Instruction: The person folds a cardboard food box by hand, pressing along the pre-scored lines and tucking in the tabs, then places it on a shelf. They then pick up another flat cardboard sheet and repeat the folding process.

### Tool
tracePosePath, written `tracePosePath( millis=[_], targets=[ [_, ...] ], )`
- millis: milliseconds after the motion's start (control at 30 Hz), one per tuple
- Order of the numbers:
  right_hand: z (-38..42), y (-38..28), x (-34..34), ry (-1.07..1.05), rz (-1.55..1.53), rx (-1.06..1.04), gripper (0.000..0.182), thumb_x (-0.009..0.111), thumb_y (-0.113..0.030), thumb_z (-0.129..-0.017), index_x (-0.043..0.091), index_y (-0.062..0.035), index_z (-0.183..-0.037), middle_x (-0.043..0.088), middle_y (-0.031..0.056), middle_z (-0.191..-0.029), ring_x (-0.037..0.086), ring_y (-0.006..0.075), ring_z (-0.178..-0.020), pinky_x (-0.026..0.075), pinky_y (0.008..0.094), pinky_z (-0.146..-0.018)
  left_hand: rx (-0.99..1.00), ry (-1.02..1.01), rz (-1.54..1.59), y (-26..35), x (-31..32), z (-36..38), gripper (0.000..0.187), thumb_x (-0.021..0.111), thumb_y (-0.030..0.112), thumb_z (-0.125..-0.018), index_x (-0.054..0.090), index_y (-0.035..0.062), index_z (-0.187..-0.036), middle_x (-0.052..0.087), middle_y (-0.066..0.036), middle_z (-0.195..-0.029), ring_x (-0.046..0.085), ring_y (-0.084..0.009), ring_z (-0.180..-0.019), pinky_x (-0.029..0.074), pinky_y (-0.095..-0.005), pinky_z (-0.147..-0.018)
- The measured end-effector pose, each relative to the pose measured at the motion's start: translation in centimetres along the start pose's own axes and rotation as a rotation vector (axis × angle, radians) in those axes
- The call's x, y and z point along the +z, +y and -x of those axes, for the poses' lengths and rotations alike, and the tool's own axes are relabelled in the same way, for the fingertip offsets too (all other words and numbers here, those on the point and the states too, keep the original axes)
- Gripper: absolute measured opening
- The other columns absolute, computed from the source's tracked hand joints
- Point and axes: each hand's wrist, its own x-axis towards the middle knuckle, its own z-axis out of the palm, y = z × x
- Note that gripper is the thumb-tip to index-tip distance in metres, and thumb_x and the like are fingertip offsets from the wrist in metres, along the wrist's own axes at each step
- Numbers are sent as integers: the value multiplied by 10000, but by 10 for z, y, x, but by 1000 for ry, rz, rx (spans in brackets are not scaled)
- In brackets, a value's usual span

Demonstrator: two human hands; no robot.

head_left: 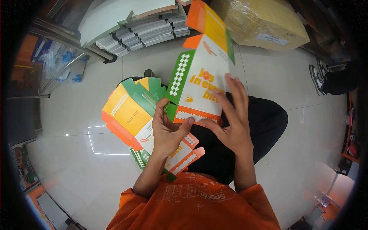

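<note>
Between my two hands a printed carton blank [205, 74] is held up and tilted, white with yellow, orange and green flaps and the words "joy in every bite". My left hand [167, 128] grips its lower left edge, thumb on the orange strip. My right hand [234, 119] has its thumb at the bottom edge, with the fingers reaching over the printed face on the right. More flat carton blanks [132, 113] in the same colours lie on my lap at the left, partly hidden behind my left forearm.
Stacks of cut sheets [153, 30] stand ahead on the tiled floor [84, 122]. A large plastic-wrapped parcel [264, 23] sits at the far right of them. A metal rack [82, 48] is at the left. Another person's shoe [317, 79] shows at the right.
</note>
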Motion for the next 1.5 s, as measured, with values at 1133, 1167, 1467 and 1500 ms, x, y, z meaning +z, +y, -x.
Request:
tracePosePath(
  millis=[1133, 1167, 1467, 1500],
  targets=[
    [-4, 6, -5, 523, -965, 625, 311, 616, -122, -945, 592, 87, -1173, 681, 98, -973, 618, 81, -793, 498, 201, -691, 146, -448, -435, 3, 67, -21, 378, 607, 156, -929, 545, 19, -1275, 672, -129, -884, 668, -226, -819, 514, -333, -793],
    [-5, 9, -8, 526, -1051, 659, 307, 602, -139, -955, 597, 84, -1166, 675, 100, -976, 614, 86, -806, 504, 211, -698, 223, -464, -463, -3, 70, -17, 407, 616, 151, -916, 529, 13, -1289, 675, -124, -905, 654, -246, -860, 489, -362, -853],
    [-1, 27, -17, 544, -1102, 809, 299, 610, -148, -950, 603, 73, -1151, 679, 110, -966, 632, 110, -817, 517, 233, -718, 636, -512, -783, -40, 64, -3, 443, 697, 100, -811, 555, 10, -1221, 675, -93, -1023, 613, -232, -1016, 405, -458, -1016],
    [0, 27, -16, 544, -1102, 810, 299, 610, -148, -950, 603, 73, -1151, 679, 110, -966, 632, 110, -817, 517, 233, -718, 663, -487, -809, -41, 64, -2, 397, 726, 80, -777, 597, 14, -1147, 682, -97, -1028, 610, -227, -1059, 392, -458, -1040]
  ],
)
